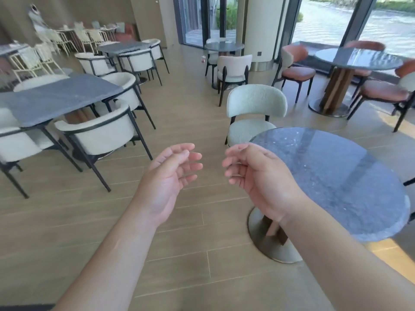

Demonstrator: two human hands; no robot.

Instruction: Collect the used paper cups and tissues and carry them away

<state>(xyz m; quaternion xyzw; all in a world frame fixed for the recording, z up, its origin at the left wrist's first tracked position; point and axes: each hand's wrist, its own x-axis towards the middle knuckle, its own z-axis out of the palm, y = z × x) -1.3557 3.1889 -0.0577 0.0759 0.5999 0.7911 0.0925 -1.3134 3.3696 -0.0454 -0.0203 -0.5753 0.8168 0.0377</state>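
Observation:
My left hand [170, 173] and my right hand [249, 173] hang in front of me over the wooden floor, palms turned toward each other, fingers loosely curled and holding nothing. A small red-and-white cup-like object [203, 59] sits on the floor far ahead, near a distant round table [224, 46]; it is too small to tell more. White things, perhaps tissues, lie on that distant table. No cup or tissue shows on the round dark stone table [336, 176] just right of my right hand.
A pale green chair [253, 113] stands behind the near round table. A grey rectangular table [56, 99] with white armchairs [101, 133] is at the left. Another round table [359, 58] with orange chairs stands at the right by the windows. An aisle of floor runs between them.

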